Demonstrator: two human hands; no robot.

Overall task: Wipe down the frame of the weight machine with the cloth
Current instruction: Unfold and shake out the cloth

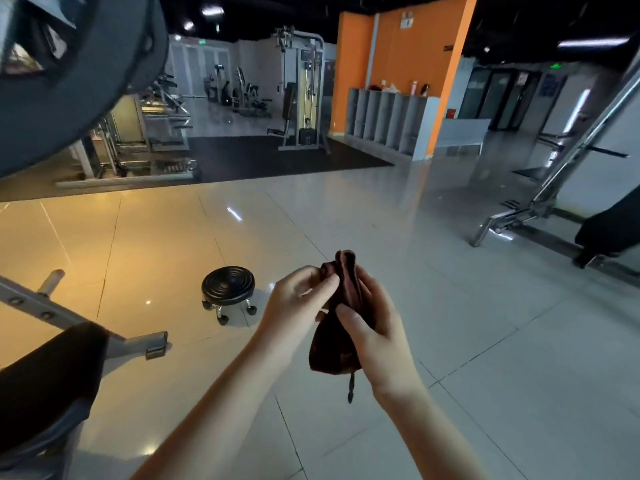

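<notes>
The left hand (298, 299) and right hand (377, 334) are raised together, and between them hangs the dark brown cloth (332, 351). The left fingers are curled and pinch a fold near its top. The right thumb lies across its front with the other fingers wrapped behind, so the cloth is bunched in that grip. A short cord (350, 389) dangles from the cloth below the right fingers.

Down and left of the left fingers sits a black pad (48, 375) over a grey frame bar (52, 311). Neither hand touches it. Just beyond the left fingers, a round black stool (228, 280) stands on the tiled floor (485, 341). High to their left looms a dark weight plate (69, 81). Well right of the right fingers leans a steel rack (568, 161). Far past the fingertips are a cable machine (304, 88) and an orange wall (408, 53).
</notes>
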